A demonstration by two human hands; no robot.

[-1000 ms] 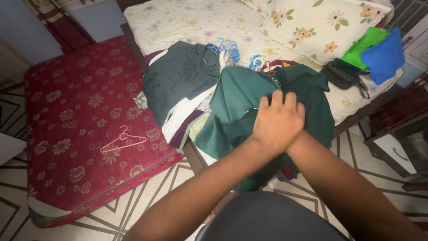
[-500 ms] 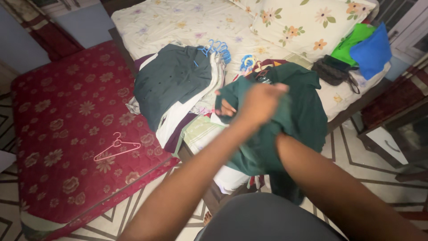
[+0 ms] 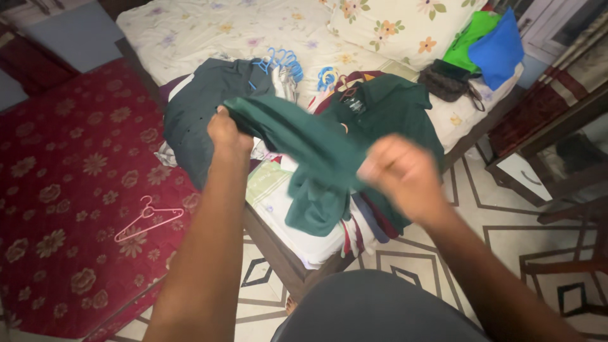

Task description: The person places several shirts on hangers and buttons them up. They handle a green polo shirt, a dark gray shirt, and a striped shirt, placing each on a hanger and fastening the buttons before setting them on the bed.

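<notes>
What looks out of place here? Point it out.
A pink hanger lies alone on the red floral mattress, apart from the blue hangers on the bed. Clothes spill over the bed's edge below the green garment that both hands hold.

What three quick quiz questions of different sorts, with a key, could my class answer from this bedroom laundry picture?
1. True or false: both hands grip the same green garment.
2. Multiple choice: the pink hanger lies on A) the floral pillow, B) the red mattress, C) the tiled floor.
3. Short answer: what colour are the hangers bunched on the bed sheet behind the clothes pile?

Key
1. True: the left hand pinches one end and the right hand, blurred, holds the other.
2. B
3. Blue
</notes>
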